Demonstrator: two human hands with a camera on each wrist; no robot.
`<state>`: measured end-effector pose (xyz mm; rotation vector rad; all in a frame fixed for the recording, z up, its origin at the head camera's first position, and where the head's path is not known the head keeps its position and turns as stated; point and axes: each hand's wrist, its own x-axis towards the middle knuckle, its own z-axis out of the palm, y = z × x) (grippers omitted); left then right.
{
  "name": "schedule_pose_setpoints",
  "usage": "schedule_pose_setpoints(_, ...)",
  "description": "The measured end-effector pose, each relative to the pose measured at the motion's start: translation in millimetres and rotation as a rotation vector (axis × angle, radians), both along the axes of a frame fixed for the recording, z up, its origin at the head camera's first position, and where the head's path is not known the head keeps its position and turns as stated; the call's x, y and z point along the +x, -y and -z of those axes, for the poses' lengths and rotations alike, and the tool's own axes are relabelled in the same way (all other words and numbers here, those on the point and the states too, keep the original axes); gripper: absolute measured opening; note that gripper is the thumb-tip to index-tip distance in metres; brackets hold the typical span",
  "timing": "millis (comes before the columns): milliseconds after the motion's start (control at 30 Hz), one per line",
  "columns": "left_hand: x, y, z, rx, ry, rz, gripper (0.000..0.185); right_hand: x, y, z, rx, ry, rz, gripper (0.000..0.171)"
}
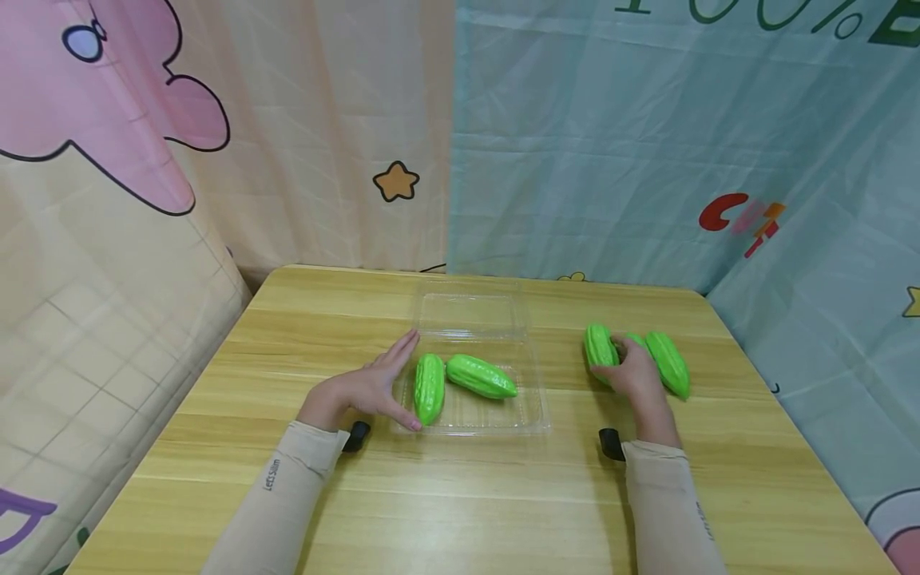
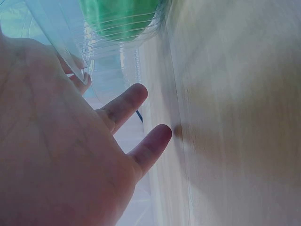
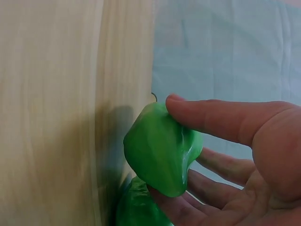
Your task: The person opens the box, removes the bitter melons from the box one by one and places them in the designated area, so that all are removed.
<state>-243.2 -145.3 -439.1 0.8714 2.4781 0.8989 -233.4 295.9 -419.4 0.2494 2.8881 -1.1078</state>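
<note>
the right hand (image 1: 636, 375) curled its grip round a green gourd (image 3: 162, 148) at the tabletop's (image 1: 503, 503) three o'clock, with two more gourds just beside it. it looked light, ridged and slightly squashy, best held at mid-body. the left hand (image 1: 370, 387), fingers straight, steadied the clear tray (image 1: 535, 415) at centre. cartoon curtains hung behind.

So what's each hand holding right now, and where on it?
Right hand grips a green gourd by its end. Left hand holds nothing, fingers straight beside the clear tray.
</note>
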Motion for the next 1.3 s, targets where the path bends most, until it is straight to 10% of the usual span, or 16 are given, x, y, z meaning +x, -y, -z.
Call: schedule_pose_setpoints(1300,1.6,-0.8,-0.5,-0.03,-0.018,-0.004,0.146,-0.2,13.8,9.3,0.323,-0.098,0.032,0.075)
